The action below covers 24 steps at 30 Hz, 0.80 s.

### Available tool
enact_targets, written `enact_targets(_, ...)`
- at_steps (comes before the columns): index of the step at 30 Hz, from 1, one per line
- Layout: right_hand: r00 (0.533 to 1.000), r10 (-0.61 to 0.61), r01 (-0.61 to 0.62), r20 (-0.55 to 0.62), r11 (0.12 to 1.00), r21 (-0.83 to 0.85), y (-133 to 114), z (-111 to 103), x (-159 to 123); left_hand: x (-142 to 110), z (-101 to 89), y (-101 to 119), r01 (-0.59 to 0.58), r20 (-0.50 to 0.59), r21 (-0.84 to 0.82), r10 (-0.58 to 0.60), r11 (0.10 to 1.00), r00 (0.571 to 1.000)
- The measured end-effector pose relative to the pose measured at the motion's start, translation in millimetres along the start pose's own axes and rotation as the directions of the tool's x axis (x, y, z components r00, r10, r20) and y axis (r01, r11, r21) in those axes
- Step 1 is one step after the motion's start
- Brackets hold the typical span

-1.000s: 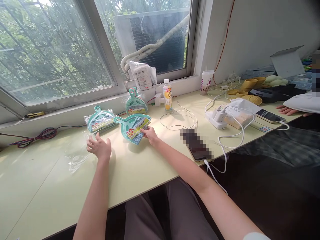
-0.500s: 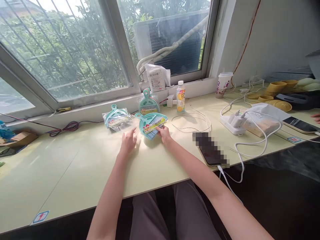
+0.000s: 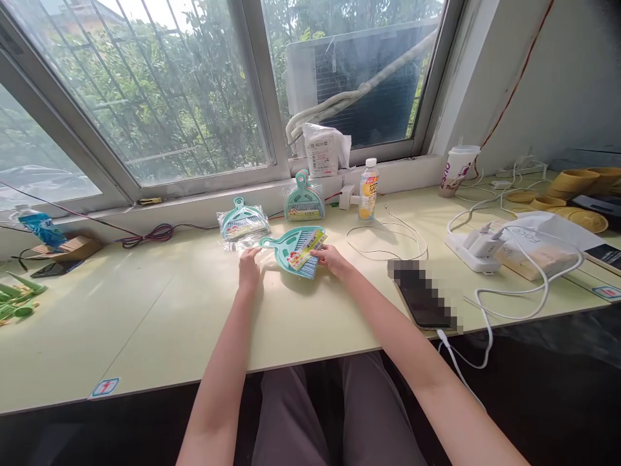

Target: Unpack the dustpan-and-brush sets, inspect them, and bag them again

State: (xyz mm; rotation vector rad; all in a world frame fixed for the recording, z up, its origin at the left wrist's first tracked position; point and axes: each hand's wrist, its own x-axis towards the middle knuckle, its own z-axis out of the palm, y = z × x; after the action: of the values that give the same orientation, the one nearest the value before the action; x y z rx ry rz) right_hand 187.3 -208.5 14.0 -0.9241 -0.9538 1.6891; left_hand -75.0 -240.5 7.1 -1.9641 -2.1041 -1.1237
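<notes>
My right hand [image 3: 334,260] grips the wide right edge of a mint-green dustpan [image 3: 286,249], which is tilted above the table. A small brush with pale blue bristles [image 3: 310,264] lies against the pan, with a yellow printed card [image 3: 306,251] across it. The dustpan's handle points left, towards my left hand [image 3: 249,268]. That hand is closed at a clear plastic bag [image 3: 264,259], which is hard to make out in the glare. Just behind are a plastic-wrapped dustpan set [image 3: 242,221] lying on the table and more wrapped sets [image 3: 304,199] leaning against the sill.
A drink bottle [image 3: 369,191] and a thin cable [image 3: 388,239] are right of the dustpans. Nearer the front edge lies a phone [image 3: 422,301] on a charging cord. Farther right sit a power strip [image 3: 473,252] and a paper cup [image 3: 457,171]. At far left is a cardboard box [image 3: 72,252].
The view has swung left. My left hand has closed at the clear plastic beside the handle. The dustpan in my right hand has turned slightly, and its card sits at a steeper slant.
</notes>
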Motion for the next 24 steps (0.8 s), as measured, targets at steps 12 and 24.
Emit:
enact_targets(12,0.999,0.037,-0.036,0.011,0.998,-0.041,-3.0,-7.1,-0.3,-2.9,-8.1,5.1,0.094,0.092,0.397,-0.142,0.913,0.986)
enact_targets(24,0.997,0.033,-0.028,0.064,0.996,-0.087,3.7,-2.4,-0.9,-0.3,-12.6,8.1,0.218,-0.184,0.215,-0.18,0.952,0.966)
